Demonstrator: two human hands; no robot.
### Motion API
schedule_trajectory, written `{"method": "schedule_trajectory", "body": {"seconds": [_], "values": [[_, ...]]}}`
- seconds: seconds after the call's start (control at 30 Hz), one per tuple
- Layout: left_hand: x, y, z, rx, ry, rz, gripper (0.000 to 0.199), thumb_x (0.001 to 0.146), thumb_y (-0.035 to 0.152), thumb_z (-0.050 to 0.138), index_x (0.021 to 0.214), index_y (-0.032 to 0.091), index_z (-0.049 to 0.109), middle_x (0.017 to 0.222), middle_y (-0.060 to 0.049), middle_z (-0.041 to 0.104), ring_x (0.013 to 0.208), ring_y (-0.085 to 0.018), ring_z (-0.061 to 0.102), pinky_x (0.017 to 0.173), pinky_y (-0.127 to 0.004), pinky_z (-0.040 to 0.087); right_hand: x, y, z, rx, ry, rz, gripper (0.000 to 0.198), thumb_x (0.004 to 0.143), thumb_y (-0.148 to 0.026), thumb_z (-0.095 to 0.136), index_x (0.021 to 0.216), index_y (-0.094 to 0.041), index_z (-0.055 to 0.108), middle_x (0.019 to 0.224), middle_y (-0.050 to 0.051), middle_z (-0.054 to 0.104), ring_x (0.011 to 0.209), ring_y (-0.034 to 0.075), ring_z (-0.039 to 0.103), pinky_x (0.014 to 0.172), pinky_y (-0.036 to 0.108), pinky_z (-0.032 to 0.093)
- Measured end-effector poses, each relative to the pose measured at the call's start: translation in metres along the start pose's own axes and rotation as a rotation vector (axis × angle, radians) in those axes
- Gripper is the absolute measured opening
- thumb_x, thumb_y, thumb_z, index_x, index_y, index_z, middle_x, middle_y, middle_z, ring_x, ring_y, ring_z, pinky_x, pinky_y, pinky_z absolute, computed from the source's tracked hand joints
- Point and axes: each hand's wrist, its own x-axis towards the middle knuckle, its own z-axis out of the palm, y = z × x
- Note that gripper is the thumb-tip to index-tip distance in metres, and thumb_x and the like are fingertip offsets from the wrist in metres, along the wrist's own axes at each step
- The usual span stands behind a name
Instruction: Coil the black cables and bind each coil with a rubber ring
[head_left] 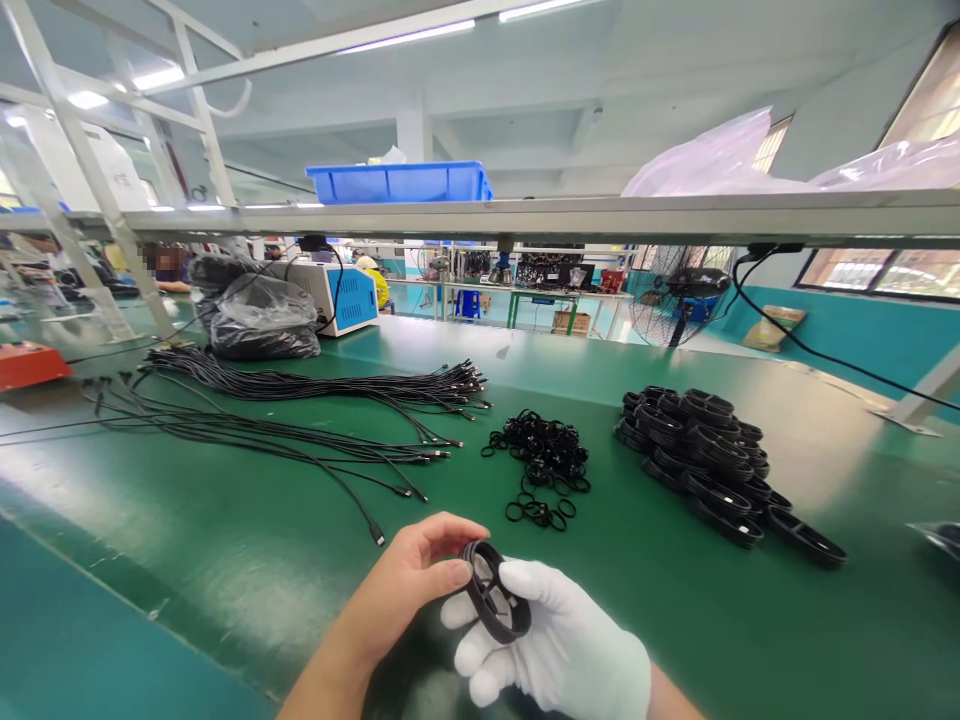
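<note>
A coiled black cable (pixel 508 622) sits between my two hands near the front of the table. My left hand (pixel 412 575), bare, pinches its upper end between thumb and fingers. In a white glove, my right hand (pixel 559 630) grips the coil from the right, with the lower fingers behind it. Just beyond my hands lies a pile of small black rings (pixel 544 450). Loose black cables (pixel 315 430) with metal plugs stretch across the table on the left. To the right is a heap of coiled cables (pixel 705 450).
Over the green table (pixel 585 590) runs a shelf (pixel 525 217) carrying a blue bin (pixel 401 184) and plastic bags (pixel 712 160). A blue-and-white machine (pixel 349 298) and a bagged bundle (pixel 262 315) stand at the back left. A black fan (pixel 675 290) is beyond the table.
</note>
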Motion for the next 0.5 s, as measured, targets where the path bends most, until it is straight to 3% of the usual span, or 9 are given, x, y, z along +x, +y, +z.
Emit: {"method": "schedule_trajectory", "body": {"seconds": [0.13,0.27,0.33,0.43,0.5], "values": [[0.000,-0.001,-0.001,0.077,0.090,-0.012,0.024,0.073,0.025,0.065,0.097,0.020,0.064,0.092,-0.002,0.064,0.090,-0.018,0.056,0.085,-0.030,0.041,0.004,0.000,0.010,-0.295,0.283,-0.096,0.048,0.065,-0.033,0.064,0.107,-0.014,0.049,0.095,0.006,0.055,0.064,0.015,0.062,0.055,0.028,0.048],[0.000,-0.002,0.000,0.094,0.167,-0.013,0.026,0.076,0.031,0.063,0.101,0.023,0.064,0.102,-0.003,0.064,0.100,-0.020,0.054,0.090,-0.030,0.038,0.004,-0.005,0.024,-0.638,0.529,-0.075,0.045,0.062,-0.018,0.055,0.106,-0.016,0.045,0.083,0.002,0.054,0.058,0.014,0.059,0.054,0.029,0.045],[0.001,-0.005,-0.002,0.073,0.282,-0.001,0.026,0.080,0.037,0.058,0.100,0.023,0.064,0.102,-0.003,0.064,0.097,-0.019,0.054,0.090,-0.029,0.038,0.003,-0.006,0.028,-0.817,0.580,-0.122,0.041,0.063,-0.018,0.051,0.104,-0.019,0.048,0.083,0.001,0.055,0.066,0.015,0.057,0.062,0.030,0.046],[0.001,-0.009,-0.006,0.042,0.444,0.009,0.027,0.082,0.042,0.054,0.094,0.021,0.065,0.085,-0.003,0.063,0.086,-0.017,0.054,0.083,-0.028,0.040,0.002,-0.002,0.026,-1.247,0.691,-0.185,0.043,0.063,-0.019,0.051,0.106,-0.024,0.054,0.098,0.003,0.055,0.088,0.020,0.053,0.079,0.033,0.043],[0.001,-0.011,-0.008,0.023,0.478,0.008,0.027,0.081,0.043,0.055,0.092,0.019,0.065,0.077,-0.002,0.060,0.080,-0.016,0.053,0.078,-0.027,0.040,0.002,0.003,0.022,-1.524,0.758,-0.130,0.050,0.062,-0.020,0.051,0.111,-0.025,0.055,0.108,0.005,0.053,0.100,0.025,0.048,0.089,0.038,0.038]]}}
